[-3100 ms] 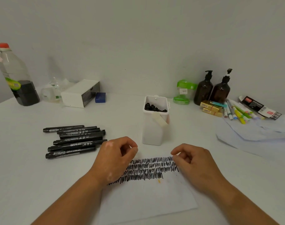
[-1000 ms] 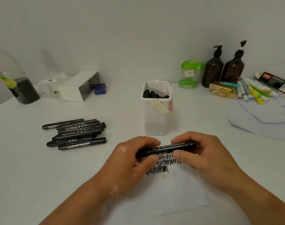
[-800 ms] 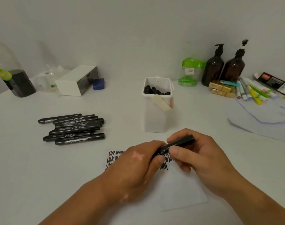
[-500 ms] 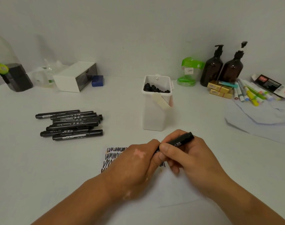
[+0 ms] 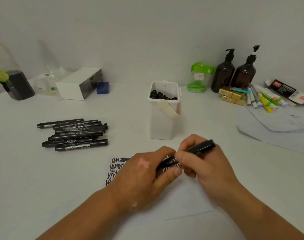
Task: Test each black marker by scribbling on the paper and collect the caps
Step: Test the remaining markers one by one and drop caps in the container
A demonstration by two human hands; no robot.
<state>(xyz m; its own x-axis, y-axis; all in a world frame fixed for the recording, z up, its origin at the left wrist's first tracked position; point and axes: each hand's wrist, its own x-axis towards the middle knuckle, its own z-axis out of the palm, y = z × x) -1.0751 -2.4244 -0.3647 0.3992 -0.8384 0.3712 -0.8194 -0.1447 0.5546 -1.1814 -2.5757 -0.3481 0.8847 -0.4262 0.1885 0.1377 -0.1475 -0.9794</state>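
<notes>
Just in front of the white tub (image 5: 162, 122), with my right hand (image 5: 208, 170) gripping the black marker (image 5: 199, 147) and my left hand (image 5: 140, 174) pinching its cap end, I'd pull straight apart without twisting.

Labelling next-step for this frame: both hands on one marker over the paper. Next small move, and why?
Probably uncap it with the left hand: that hand pinches the lower end of the marker, the right hand grips the barrel, and both are above the scribbled paper. No bare tip shows, so the marker seems capped.
</notes>
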